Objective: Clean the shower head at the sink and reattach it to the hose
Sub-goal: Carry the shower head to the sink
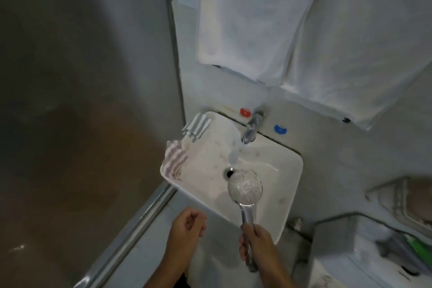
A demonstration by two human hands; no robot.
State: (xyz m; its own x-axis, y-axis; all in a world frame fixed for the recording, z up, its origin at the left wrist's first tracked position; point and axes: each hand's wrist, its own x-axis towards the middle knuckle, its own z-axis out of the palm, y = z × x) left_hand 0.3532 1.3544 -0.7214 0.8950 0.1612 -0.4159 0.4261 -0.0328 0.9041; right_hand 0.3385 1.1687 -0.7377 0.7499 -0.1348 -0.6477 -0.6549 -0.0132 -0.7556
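Two hands were in view over the sink (289, 170). Our right hand (257, 243) was wrapped around the handle of the shower head (245, 188), gripping low on the stem so that the round face reached out over the basin, close to the drain (229, 173). We judged this hold kept the wrist clear of the water while letting us tilt the face as needed. The face pointed up toward us and looked wet or speckled; blur prevented telling which.

Water was running from the tap (251, 127), falling just beyond the shower head, not plainly onto it. The head therefore sat near the stream, probably to be moved into it for rinsing.

Our left hand (188, 223) hovered at the sink's near corner, fingers loosely curled, holding nothing; we judged it free for rubbing the nozzles.

Two striped cloths (176, 162) lay draped over the sink's left rim, within reach for wiping. No hose was visible, so reattachment remained undone.
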